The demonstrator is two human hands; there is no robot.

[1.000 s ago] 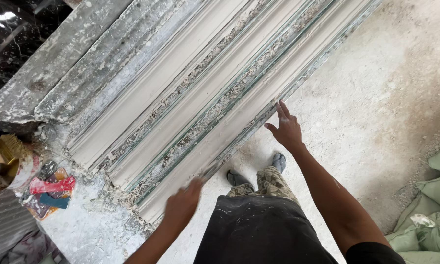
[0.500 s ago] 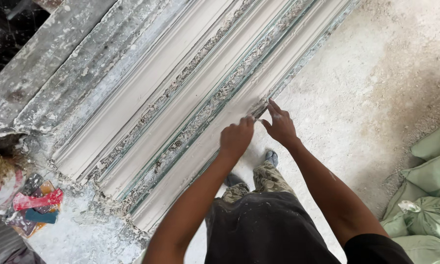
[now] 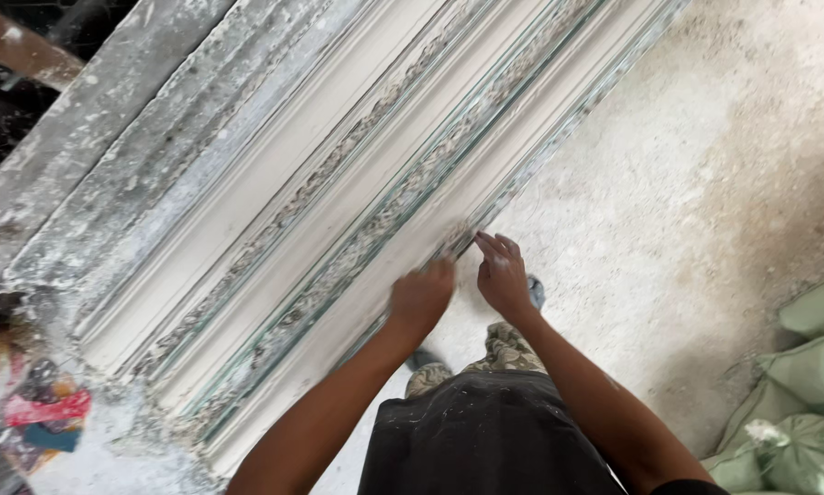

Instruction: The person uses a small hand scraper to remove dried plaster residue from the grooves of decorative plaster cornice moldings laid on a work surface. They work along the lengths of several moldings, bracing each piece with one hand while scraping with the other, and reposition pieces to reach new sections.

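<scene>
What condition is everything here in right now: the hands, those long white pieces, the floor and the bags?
Left hand: blurred, on the near moulding's edge, grip unclear.
Right hand: fingers spread, fingertips at the same edge.
Mouldings: long white strips lying side by side, crusted with rough plaster.
Floor: dusty with white powder.
Sacks: green, full, piled together.

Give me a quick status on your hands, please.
Left hand and right hand side by side on near edge of white moulding. Nothing gripped. Nothing blocking.
</scene>
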